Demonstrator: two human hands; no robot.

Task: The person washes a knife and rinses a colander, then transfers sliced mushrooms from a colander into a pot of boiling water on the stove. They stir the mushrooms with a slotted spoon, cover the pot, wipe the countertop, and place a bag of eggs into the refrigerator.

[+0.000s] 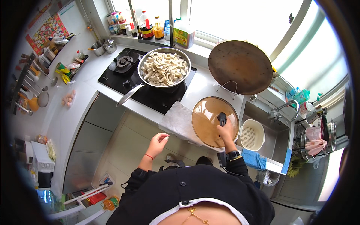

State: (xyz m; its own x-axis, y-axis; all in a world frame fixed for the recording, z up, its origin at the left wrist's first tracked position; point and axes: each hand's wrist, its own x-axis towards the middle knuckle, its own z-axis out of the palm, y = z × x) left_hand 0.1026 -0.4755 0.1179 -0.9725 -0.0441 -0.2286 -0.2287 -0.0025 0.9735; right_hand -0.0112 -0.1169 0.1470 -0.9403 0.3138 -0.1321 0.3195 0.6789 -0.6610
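Note:
My right hand (225, 130) grips the black handle (222, 119) of a round glass lid (205, 123). Through the glass a brown round surface shows, probably a wooden board, on the counter left of the sink. My left hand (158, 143) is held in the air before the counter, fingers curled loosely and nothing seen in them. On the cooktop's right burner stands a steel frying pan (139, 66), heaped with pale strips (166, 69), perhaps mushrooms. The pan's long handle (130, 95) points toward the counter's front edge.
A white cloth (180, 121) hangs over the counter edge. The gas cooktop (160, 101) has a bare left burner (123, 62). Behind leans a large round brown board (240, 67) on a wire stand. A cream colander (251, 135) sits in the sink (277, 140). Sauce bottles (159, 29) line the sill.

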